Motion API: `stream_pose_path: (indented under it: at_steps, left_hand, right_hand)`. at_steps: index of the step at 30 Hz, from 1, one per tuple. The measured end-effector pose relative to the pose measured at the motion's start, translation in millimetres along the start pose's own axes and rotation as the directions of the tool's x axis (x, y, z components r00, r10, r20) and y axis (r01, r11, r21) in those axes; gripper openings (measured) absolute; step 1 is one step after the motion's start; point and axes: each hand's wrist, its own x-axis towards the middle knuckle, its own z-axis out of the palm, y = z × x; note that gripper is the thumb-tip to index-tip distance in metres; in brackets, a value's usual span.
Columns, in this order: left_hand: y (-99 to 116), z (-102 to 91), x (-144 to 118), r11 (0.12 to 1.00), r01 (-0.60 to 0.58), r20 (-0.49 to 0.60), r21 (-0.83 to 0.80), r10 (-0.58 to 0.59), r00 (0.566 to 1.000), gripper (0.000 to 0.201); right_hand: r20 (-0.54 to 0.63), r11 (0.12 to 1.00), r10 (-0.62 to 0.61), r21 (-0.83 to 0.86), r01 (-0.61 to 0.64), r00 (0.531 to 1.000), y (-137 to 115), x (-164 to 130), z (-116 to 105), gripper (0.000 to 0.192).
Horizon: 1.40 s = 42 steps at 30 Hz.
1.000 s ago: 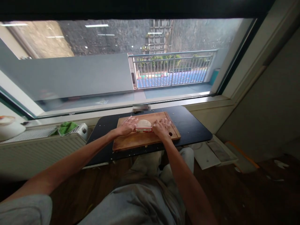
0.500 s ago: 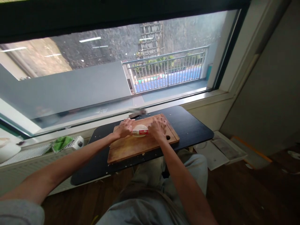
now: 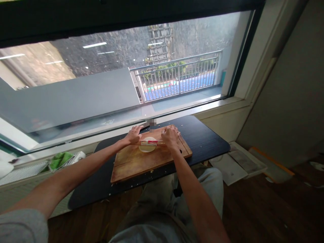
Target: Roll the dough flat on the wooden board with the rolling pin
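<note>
A thin rolling pin [image 3: 153,143] with a red and white label lies across a flat round of pale dough [image 3: 147,149] on a wooden cutting board [image 3: 141,165]. At the pin's left end is my left hand [image 3: 134,135], its thumb against the pin and its fingers reaching forward. My right hand [image 3: 171,136] is closed around the other end, hiding that tip. Most of the dough shows on the near side of the pin.
Under the board is a black table [image 3: 202,138] with scattered pale crumbs. A dark, partly blurred-out object [image 3: 149,125] lies behind the board by the window. A green cloth [image 3: 60,160] is at left; plastic bins [image 3: 240,162] stand at lower right.
The pin has shifted toward the far side of the dough, exposing more of its near part. More bare pin shows beside my right hand. The view has shifted slightly.
</note>
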Motion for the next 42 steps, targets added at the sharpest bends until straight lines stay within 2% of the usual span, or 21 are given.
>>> stream_pose_path:
  at_steps: [2,5,7,12,16,21,27,36,42]
  left_hand:
    - [5,-3.8,-11,0.996,0.072,0.080,0.054,-0.076,0.994,0.069]
    - [14,-8.5,-33,0.987,0.081,0.130,0.138,-0.099,0.987,0.068]
    - [20,-10.0,-50,0.980,0.050,0.101,0.192,-0.071,0.992,0.061]
    - [32,-8.8,-93,0.933,-0.144,0.072,0.331,0.128,0.989,0.042]
    - [42,-11.2,-108,0.933,-0.118,0.020,0.341,0.118,0.993,0.040]
    - [51,-19.0,-100,0.960,0.004,-0.061,0.281,0.013,0.998,0.042]
    - [44,-17.2,-76,0.961,0.243,-0.117,0.133,-0.228,0.967,0.046]
    - [17,-1.1,-36,0.971,0.237,-0.073,0.004,-0.236,0.969,0.050]
    - [15,-2.5,-12,0.960,0.270,0.032,0.066,-0.273,0.962,0.053]
  right_hand:
    - [-0.020,1.000,0.003,-0.010,-0.004,1.000,0,-3,-1,0.038]
    - [-0.021,0.998,-0.025,-0.061,0.024,0.999,-3,-12,-2,0.039]
    - [-0.003,0.995,-0.041,-0.096,0.041,0.999,-5,-20,-2,0.041]
    - [0.022,0.990,-0.069,-0.124,0.071,0.997,-7,-45,-1,0.045]
    - [-0.028,0.990,-0.075,-0.125,0.071,0.997,-6,-56,-1,0.046]
    - [-0.039,0.987,-0.084,-0.141,0.078,0.996,-8,-43,-1,0.045]
    - [-0.050,0.985,-0.085,-0.153,0.076,0.995,-13,-25,-2,0.040]
    - [-0.039,0.986,-0.083,-0.147,0.076,0.996,-18,-12,-5,0.038]
    - [0.004,0.987,-0.071,-0.144,0.070,0.997,-16,3,-6,0.042]
